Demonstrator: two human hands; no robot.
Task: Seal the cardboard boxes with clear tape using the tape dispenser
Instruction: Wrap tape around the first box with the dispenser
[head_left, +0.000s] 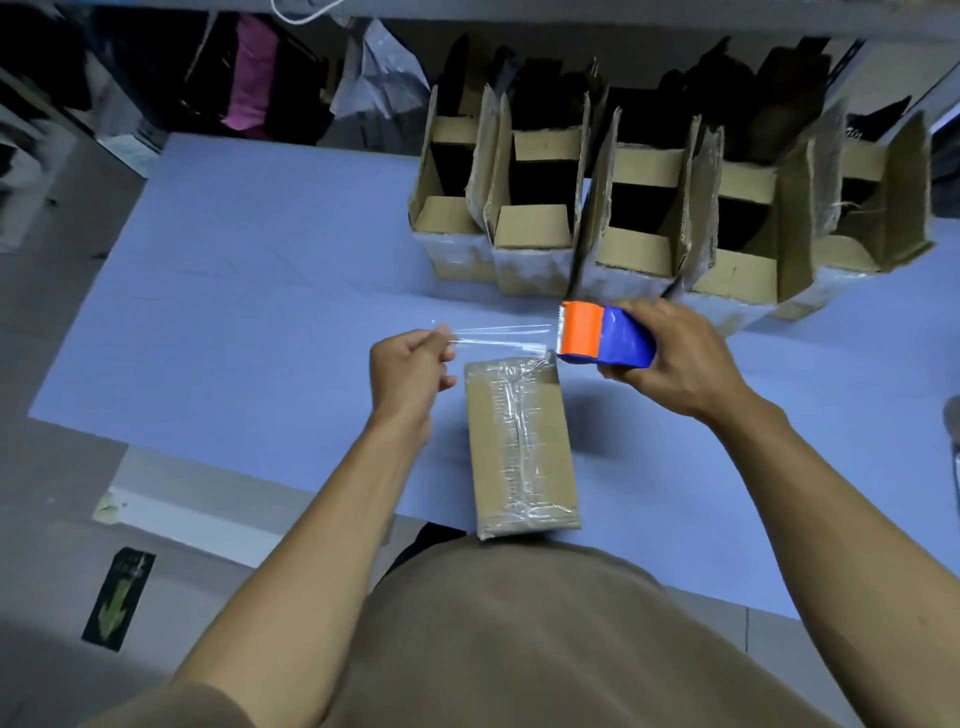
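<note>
Tape (498, 335) stretches, barely visible, from dispenser (605, 335) to left hand (410, 371).

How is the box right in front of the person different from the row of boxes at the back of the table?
The near box is shut, with clear tape along its top; the back boxes stand with flaps up and dark insides showing. The near box sits alone by the person's body; the back ones stand side by side in a row. All are brown cardboard on the blue table.
</note>
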